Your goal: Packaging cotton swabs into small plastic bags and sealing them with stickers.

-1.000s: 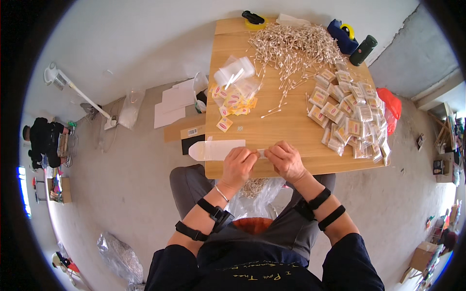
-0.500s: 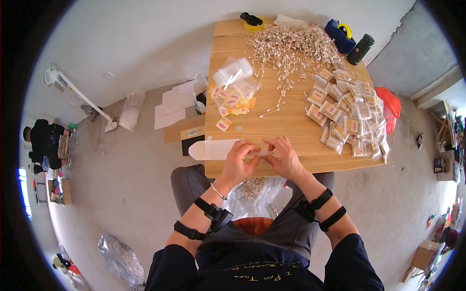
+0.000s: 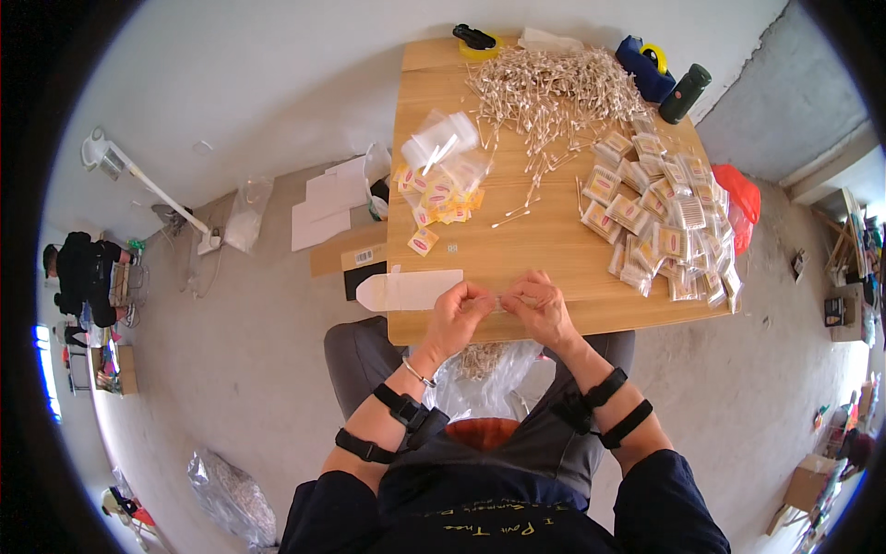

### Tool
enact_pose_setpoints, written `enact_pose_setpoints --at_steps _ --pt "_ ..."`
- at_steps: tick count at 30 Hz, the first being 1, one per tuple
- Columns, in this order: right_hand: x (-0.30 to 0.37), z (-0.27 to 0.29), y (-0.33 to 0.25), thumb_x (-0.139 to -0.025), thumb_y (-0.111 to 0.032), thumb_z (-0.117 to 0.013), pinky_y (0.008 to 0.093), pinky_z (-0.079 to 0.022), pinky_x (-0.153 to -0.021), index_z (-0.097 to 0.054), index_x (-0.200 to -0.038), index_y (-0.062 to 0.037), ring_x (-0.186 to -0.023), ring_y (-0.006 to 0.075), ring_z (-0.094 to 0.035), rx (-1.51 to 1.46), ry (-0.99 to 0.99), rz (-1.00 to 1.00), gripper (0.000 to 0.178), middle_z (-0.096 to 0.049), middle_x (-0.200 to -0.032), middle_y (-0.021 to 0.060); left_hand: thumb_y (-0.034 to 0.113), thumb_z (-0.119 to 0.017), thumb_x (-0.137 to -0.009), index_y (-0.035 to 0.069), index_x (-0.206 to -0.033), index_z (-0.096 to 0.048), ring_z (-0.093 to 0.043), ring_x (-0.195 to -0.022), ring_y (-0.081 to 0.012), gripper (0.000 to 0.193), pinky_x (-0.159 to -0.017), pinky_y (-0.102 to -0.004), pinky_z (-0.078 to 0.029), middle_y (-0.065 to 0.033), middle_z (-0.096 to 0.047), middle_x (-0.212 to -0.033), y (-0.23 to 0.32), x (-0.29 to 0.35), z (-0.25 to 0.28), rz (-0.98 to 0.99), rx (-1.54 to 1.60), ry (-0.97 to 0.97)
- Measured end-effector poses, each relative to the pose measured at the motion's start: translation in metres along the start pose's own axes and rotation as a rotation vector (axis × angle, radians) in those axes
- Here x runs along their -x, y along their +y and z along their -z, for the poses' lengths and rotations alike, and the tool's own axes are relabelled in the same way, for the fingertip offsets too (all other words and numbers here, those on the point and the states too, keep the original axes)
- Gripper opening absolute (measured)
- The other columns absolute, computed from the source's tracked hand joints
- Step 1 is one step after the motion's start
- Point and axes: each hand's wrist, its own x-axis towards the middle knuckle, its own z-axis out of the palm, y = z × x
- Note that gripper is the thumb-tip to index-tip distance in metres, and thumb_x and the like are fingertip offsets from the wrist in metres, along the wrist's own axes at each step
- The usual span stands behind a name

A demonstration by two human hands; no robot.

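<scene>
At the table's near edge, my left hand [image 3: 459, 317] and my right hand [image 3: 543, 309] meet with fingers and thumbs pinched. Between their fingertips is a thin see-through piece [image 3: 499, 300], perhaps a plastic bag, mostly hidden by the fingers. Beside my left hand lies a flat white card [image 3: 415, 289] with a pointed left end. Farther up on the left are yellow-and-white labels [image 3: 425, 242] and a stack of clear plastic bags [image 3: 441, 138]. Loose cotton swabs [image 3: 558, 88] form a heap at the far side. On the right, filled swab packets [image 3: 674, 212] are piled up.
At the back stand a dark bottle [image 3: 686, 94], a blue tape dispenser [image 3: 644, 69] and a yellow tape roll [image 3: 478, 51]. A red bag [image 3: 738, 205] hangs at the right edge. Cardboard [image 3: 341, 254] lies left of the table. An open bag of swabs [image 3: 475, 383] sits between my knees.
Both hands have shifted slightly toward me, and the left has come off the card, baring its right end. Less of the see-through piece shows between my fingers.
</scene>
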Motion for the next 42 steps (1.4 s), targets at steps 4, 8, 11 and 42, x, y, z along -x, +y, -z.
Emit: enact_pose_setpoints --at_steps 4,8,11,42 --pt "0.002 0.003 0.000 -0.075 -0.009 -0.072 0.0354 -0.044 -0.080 -0.071 -0.081 -0.0066 -0.088 0.0263 -0.054 0.003 -0.078 -0.063 0.006 -0.062 -0.083 0.0071 0.011 -0.064 -0.091 0.002 -0.091 -0.061 -0.055 -0.078 -0.0049 0.010 -0.070 -0.0217 -0.046 0.0002 -0.063 -0.085 -0.010 0.001 0.003 0.043 0.171 -0.081" --pt "0.003 0.004 0.002 -0.075 -0.007 -0.073 0.0346 -0.043 -0.080 -0.071 -0.082 -0.0072 -0.087 0.0255 -0.053 -0.020 -0.113 -0.022 0.008 -0.060 -0.080 0.0066 0.012 -0.062 -0.092 0.002 -0.093 -0.061 -0.055 -0.080 -0.0047 0.010 -0.072 -0.0215 -0.046 0.0003 -0.063 -0.086 -0.022 -0.001 0.007 0.057 0.316 -0.129" --pt "0.007 0.003 0.000 -0.072 -0.005 -0.075 0.0343 -0.045 -0.076 -0.072 -0.085 -0.0090 -0.085 0.0250 -0.054 -0.035 -0.079 -0.026 0.014 -0.059 -0.078 0.0062 0.012 -0.062 -0.093 0.001 -0.096 -0.061 -0.055 -0.082 -0.0048 0.011 -0.074 -0.0220 -0.046 0.0006 -0.062 -0.087 -0.019 0.001 0.004 0.078 0.345 -0.126" --pt "-0.003 0.015 -0.010 -0.070 -0.012 -0.063 0.0307 -0.049 -0.071 -0.068 -0.104 -0.0054 -0.082 0.0180 -0.055 0.767 -0.049 0.728 0.035 -0.053 -0.083 0.0002 0.002 -0.067 -0.071 0.009 -0.089 -0.070 -0.060 -0.075 -0.0187 0.020 -0.070 -0.0321 -0.048 0.0002 -0.062 -0.081 0.017 0.006 0.001 -0.938 -1.074 0.193"
